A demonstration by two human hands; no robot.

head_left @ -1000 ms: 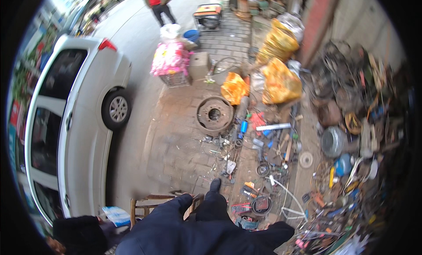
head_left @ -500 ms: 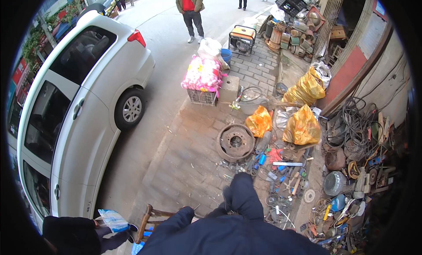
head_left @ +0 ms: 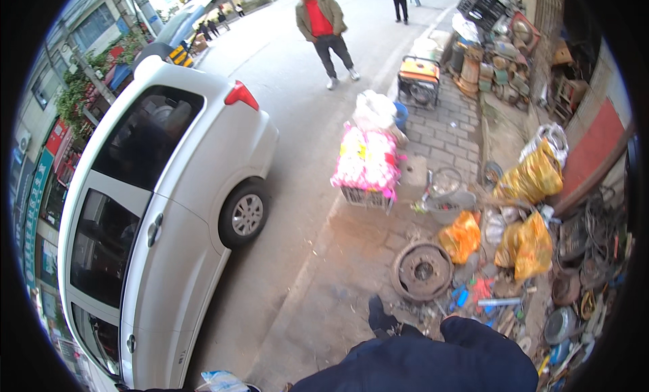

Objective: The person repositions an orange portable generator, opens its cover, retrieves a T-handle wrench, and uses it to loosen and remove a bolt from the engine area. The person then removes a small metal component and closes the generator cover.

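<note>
My dark-sleeved right arm or knee (head_left: pixel 483 341) shows at the lower edge; a small pale patch at its tip may be my right hand (head_left: pixel 451 317), with fingers I cannot make out. Beyond it lies a rusty wheel rim (head_left: pixel 405 274) on the paving. Scrap and small parts, among them a grey metal bar (head_left: pixel 500 301) and blue pieces (head_left: pixel 461 299), are spread right of the rim. My dark shoe (head_left: pixel 381 317) is on the ground near the rim. My left hand is not in view.
A white van (head_left: pixel 169 236) stands along the left. Ahead are a crate (head_left: pixel 365 197) of pink-wrapped goods (head_left: pixel 367 161), an orange generator (head_left: pixel 419 78) and yellow sacks (head_left: pixel 531 179). A person in a red shirt (head_left: pixel 320 20) is on the road. Cables and scrap line the right wall.
My view has turned left, so the van, crate and rim sit further right and lower in the picture. The person at the lower left, with a blue-white bag, has mostly dropped out of sight.
</note>
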